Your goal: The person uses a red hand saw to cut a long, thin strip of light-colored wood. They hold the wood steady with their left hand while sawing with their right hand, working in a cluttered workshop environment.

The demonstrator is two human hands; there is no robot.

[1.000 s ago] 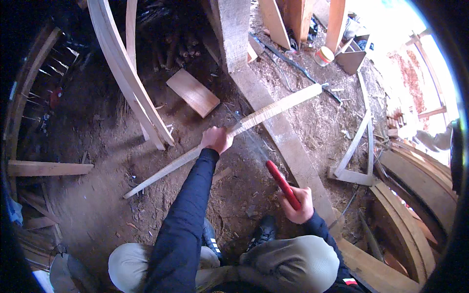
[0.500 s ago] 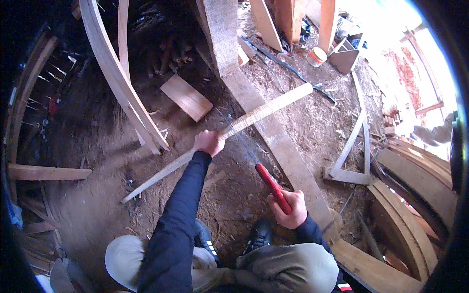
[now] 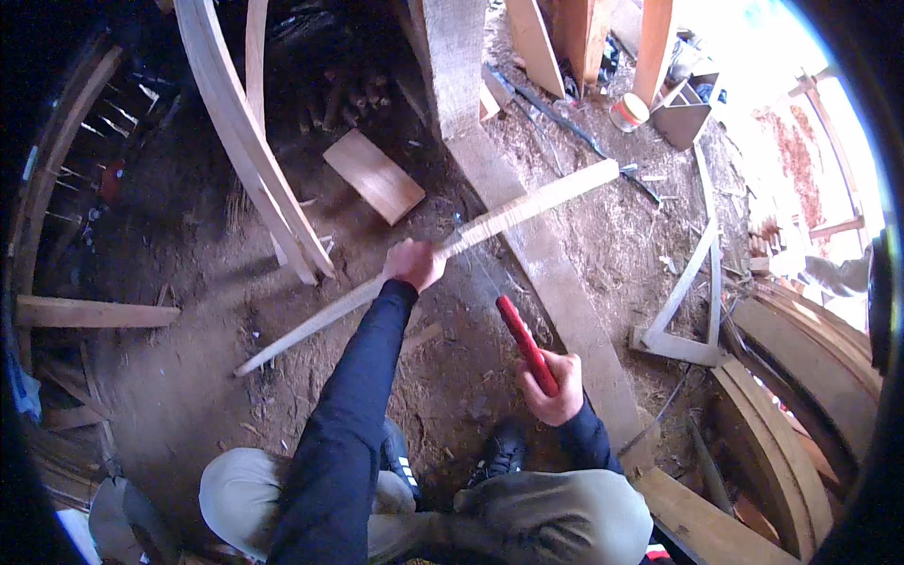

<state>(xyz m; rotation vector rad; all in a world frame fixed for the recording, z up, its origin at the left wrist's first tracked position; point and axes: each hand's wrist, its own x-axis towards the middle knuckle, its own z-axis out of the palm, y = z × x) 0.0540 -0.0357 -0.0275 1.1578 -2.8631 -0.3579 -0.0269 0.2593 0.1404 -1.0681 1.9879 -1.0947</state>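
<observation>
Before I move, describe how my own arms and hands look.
Your left hand and right hand are bare, with no gloves. Both arms are covered in long, dark navy sleeves: the left sleeve reaches the wrist and looks creased, and the right sleeve matches it in colour. No cables show on either arm.

No words, numbers or signs can be read. The small tub [image 3: 629, 112] on the ground at the far right has a band of red-orange and white around its side, but any print there is too small to tell. Near, the left shoe [image 3: 396, 454] bears pale stripes on its dark side, a mark without legible letters. At the near edge, right of the middle, a red and white patch [image 3: 656, 554] shows, too cut off to read.
</observation>
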